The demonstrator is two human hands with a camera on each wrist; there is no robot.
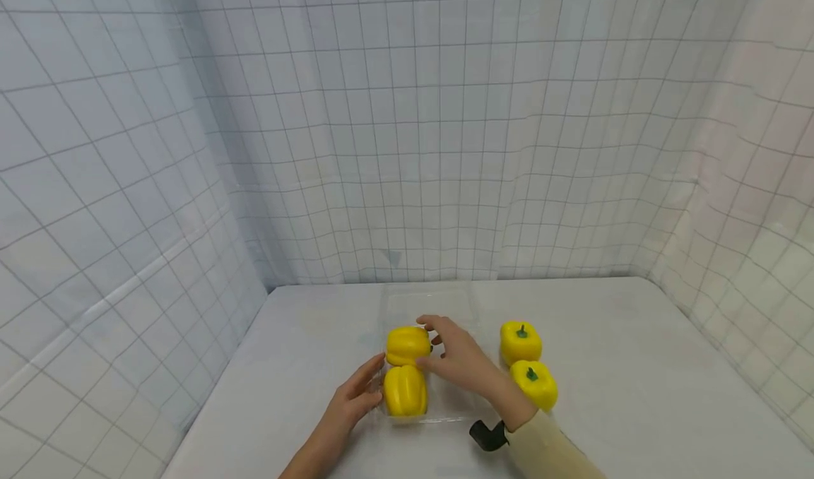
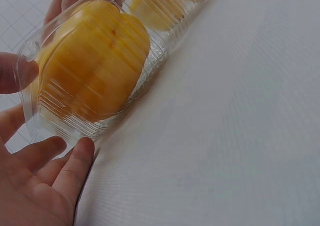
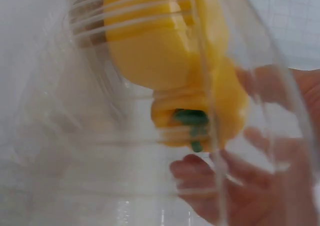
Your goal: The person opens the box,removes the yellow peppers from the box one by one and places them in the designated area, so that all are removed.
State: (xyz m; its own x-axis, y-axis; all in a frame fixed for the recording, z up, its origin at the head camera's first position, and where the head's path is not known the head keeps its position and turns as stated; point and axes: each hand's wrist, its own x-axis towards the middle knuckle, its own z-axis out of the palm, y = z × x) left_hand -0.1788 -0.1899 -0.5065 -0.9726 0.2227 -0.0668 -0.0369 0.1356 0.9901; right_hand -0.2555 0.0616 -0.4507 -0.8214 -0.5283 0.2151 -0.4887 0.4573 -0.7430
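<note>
A clear plastic container holds two yellow bell peppers, one behind the other along its left side. My left hand rests against the container's left wall beside the nearer bell pepper; the left wrist view shows fingertips touching the plastic. Over the container, my right hand has its thumb against the farther bell pepper. Its other fingers spread loosely by that pepper's right end. In the right wrist view the green stem points toward those fingers, seen through the clear wall.
Two more yellow bell peppers, a farther one and a nearer one, stand stem-up right of the container. The container's clear lid lies folded back behind it. A black fitting sits by my right wrist. Grid-patterned sheets enclose the white table.
</note>
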